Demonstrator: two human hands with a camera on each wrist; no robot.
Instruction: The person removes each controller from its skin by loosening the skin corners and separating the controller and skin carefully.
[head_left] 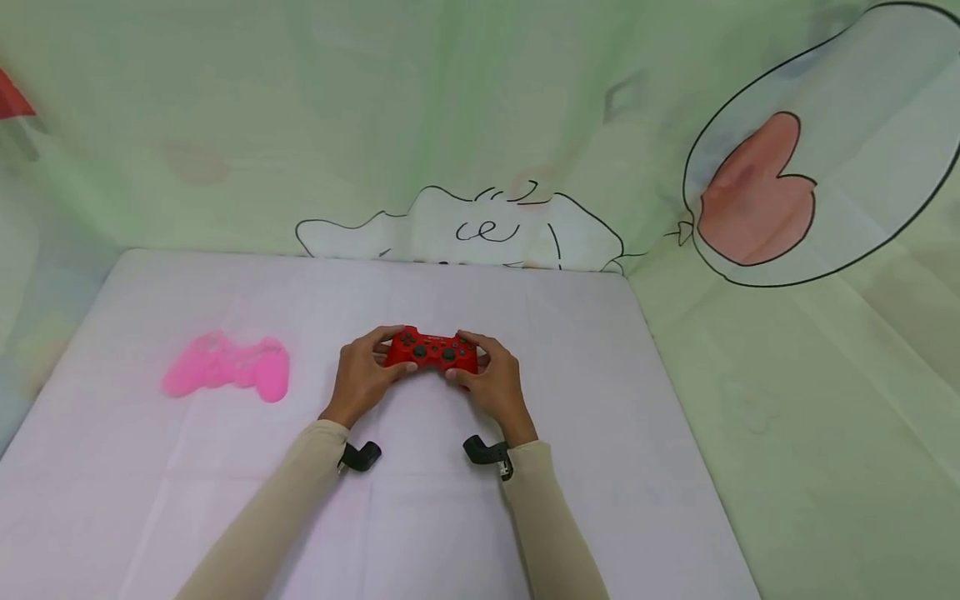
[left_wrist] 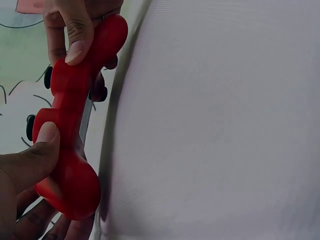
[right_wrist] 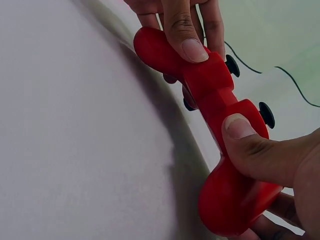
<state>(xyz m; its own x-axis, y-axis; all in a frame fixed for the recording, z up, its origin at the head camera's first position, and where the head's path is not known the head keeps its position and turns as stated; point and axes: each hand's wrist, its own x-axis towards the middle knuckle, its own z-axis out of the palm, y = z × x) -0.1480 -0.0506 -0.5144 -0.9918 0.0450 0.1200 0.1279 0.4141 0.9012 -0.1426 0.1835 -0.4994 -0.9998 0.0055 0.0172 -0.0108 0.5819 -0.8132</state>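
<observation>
A red game controller (head_left: 432, 350) with two dark thumbsticks is held between both hands near the middle of the table. My left hand (head_left: 362, 375) grips its left end, thumb on the near edge and fingers curled around the back. The right end is gripped the same way by my right hand (head_left: 493, 379). Both wrist views show the red controller (left_wrist: 70, 100) from its near side, each thumb pressing the body beside a stick. Left of the hands lies a pink controller-shaped piece (head_left: 228, 367), touched by neither hand; it looks like a cover.
White cloth covers the table (head_left: 622, 500), whose right edge runs down beside the right arm. A green printed curtain (head_left: 337, 108) with line drawings hangs behind and to the right. Each wrist wears a small black camera (head_left: 362, 456).
</observation>
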